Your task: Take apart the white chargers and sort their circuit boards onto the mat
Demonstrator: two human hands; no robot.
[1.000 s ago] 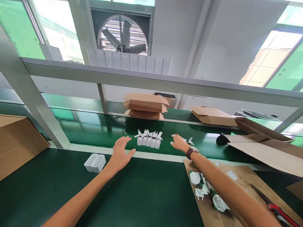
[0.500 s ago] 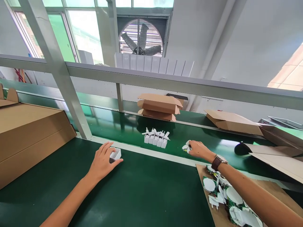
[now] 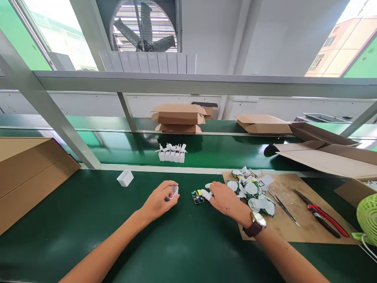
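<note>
My left hand (image 3: 160, 199) is closed around a small white plastic shell (image 3: 173, 192) on the green table. My right hand (image 3: 225, 198), with white finger covers and a wristwatch, pinches a small green circuit board (image 3: 198, 196) that rests on the table just left of it. The two hands are a short gap apart. A second white shell (image 3: 125, 178) lies alone to the left. A row of white plug housings (image 3: 172, 153) stands on the green belt beyond.
A brown board (image 3: 297, 220) to the right carries a heap of white and green parts (image 3: 253, 190), tweezers (image 3: 283, 206) and red-handled cutters (image 3: 322, 214). Cardboard boxes lie at the left (image 3: 29, 173), behind the belt (image 3: 178, 118) and at the right (image 3: 321, 157). A green fan (image 3: 368, 216) sits at far right.
My left hand has carried one white shell from the left toward the middle. My right hand has come back from the belt with the circuit board and set it on the near table.
</note>
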